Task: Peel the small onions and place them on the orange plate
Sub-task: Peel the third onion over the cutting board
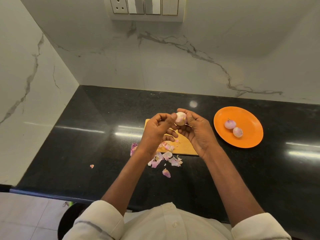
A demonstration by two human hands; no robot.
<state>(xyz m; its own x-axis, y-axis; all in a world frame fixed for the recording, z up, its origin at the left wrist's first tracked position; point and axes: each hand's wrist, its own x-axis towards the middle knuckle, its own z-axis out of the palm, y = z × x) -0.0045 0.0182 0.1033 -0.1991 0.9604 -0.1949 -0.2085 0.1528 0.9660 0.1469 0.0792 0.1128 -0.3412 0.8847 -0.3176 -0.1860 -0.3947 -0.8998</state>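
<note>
Small onion (pixel 180 119), pale and mostly bare of skin, held up above the far part of the wooden cutting board (pixel 183 144), raised off the bench (pixel 86 144). Pinched from the right by the right hand (pixel 197 130), its grip curled round the bulb with fingertips over the top and thumb beneath. Met from the left by the left hand (pixel 156 129), thumb tip pressed to the onion's left face, remaining fingers bent inward and holding nothing else that can be made out.

To the right, well apart from the hands, an orange plate (pixel 245 141) flat on the bench. In it, two peeled onions (pixel 233 128) lying just beside each other near the plate's middle, the farther one with a dark stub at its top, the nearer one slightly to its right.

Under and near the hands, pink-and-white onion skins (pixel 166 157): some on the near-left part of the board, more spilled off its near edge onto the bench, one purple piece at the board's left end, one lone scrap further left, another nearer the bench edge.

Bench black, glossy, streaked with light reflections. Behind and to the left, white marble-veined walls (pixel 173 66); high on the far wall, a switch panel (pixel 147 7) with a socket. At the near edge of view, rolled cream sleeves (pixel 103 220) and a cream shirt front.
</note>
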